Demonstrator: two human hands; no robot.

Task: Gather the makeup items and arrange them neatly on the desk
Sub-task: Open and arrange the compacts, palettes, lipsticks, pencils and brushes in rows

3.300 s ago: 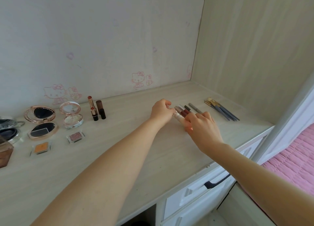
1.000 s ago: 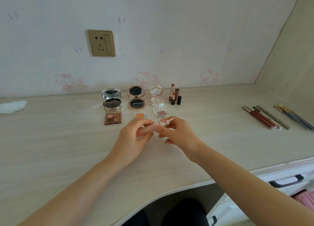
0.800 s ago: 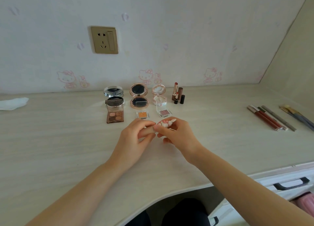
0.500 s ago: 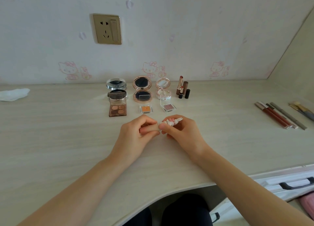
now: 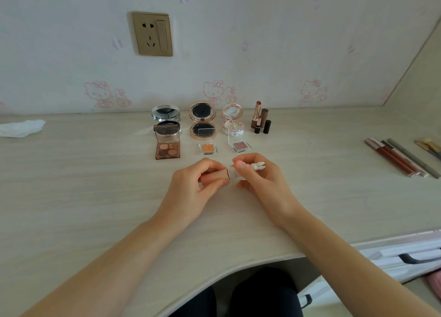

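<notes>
The makeup tube [image 5: 225, 175], a small pinkish-beige one with a white bunny-shaped cap [image 5: 257, 166], sits between your two hands just above the desk [image 5: 71, 197], in front of the row of compacts. Your left hand [image 5: 191, 187] curls its fingers and thumb round the tube's body; your right hand [image 5: 260, 180] pinches the cap end, the bunny ears sticking out past your fingers to the right. I cannot tell whether the cap is fully seated or partly off.

Behind your hands, near the wall, the other makeup stands in order. From left: a silver round compact [image 5: 166, 116] open with its mirror up, and in front of it a brown four-pan eyeshadow palette [image 5: 167, 147] with its clear lid raised. Next comes a rose-gold round compact [image 5: 203, 121], also open, with a small orange eyeshadow pan [image 5: 208, 148] in front. Then a white floral compact [image 5: 232, 122], open, with a small mauve eyeshadow pan [image 5: 240, 146] before it. Just right of that stand the lipsticks [image 5: 260, 121], upright and close together.

Well off to your right lie several lip pencils [image 5: 396, 158] side by side, and at the frame's edge some brushes [image 5: 429, 146]. A crumpled white tissue [image 5: 21, 128] lies at the far left. A wall socket [image 5: 152, 33] sits above the compacts.
</notes>
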